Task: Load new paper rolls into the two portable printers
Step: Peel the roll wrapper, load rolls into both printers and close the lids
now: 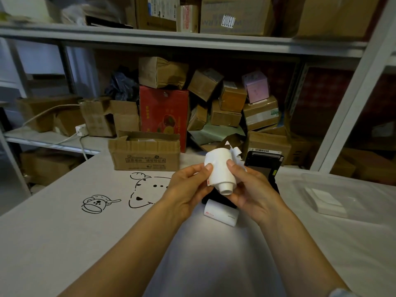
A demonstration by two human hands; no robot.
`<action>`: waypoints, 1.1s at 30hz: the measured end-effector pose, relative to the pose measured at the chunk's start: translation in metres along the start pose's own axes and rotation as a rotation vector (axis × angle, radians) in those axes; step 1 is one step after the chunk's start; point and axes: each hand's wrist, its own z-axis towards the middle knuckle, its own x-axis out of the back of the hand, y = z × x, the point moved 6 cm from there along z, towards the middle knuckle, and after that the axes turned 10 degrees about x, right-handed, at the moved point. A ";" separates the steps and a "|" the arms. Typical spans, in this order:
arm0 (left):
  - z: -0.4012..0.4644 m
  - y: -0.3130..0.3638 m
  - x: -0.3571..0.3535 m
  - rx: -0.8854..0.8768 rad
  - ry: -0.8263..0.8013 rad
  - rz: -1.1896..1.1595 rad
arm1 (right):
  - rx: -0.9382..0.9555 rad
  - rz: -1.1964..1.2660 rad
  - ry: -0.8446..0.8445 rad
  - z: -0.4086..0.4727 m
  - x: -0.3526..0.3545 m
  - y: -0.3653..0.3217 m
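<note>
Both hands hold one white paper roll (220,168) above the table, its core end pointing toward me. My left hand (188,185) grips its left side and my right hand (248,187) its right side. A torn, ragged paper end (235,152) sticks up from the far side of the roll. Behind and under the hands stands a black portable printer (264,163) with its lid open. A second white paper roll (221,214) with red print lies on the table just below my hands. Only one printer is visible to me.
An open cardboard box (145,155) stands at the table's far edge. A clear plastic tray (347,196) with a white pad (325,202) lies at the right. The white tablecloth (85,243) bears cartoon drawings. Shelves behind are stacked with cartons.
</note>
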 end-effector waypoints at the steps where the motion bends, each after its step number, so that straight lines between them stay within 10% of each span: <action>1: 0.000 -0.001 0.000 0.017 -0.007 -0.031 | -0.004 0.018 -0.006 0.000 0.000 0.000; 8: 0.001 0.002 0.005 -0.055 0.062 0.101 | 0.082 -0.096 -0.021 0.002 0.001 -0.004; 15: -0.020 0.024 -0.011 -0.606 0.280 0.630 | 0.220 -0.220 0.021 0.001 -0.001 -0.007; 20: -0.016 0.008 -0.030 -0.415 0.082 0.478 | 0.287 -0.321 0.049 0.000 -0.007 -0.009; 33: 0.005 -0.022 0.007 -0.024 0.157 0.106 | 0.186 -0.411 0.123 0.001 -0.002 -0.010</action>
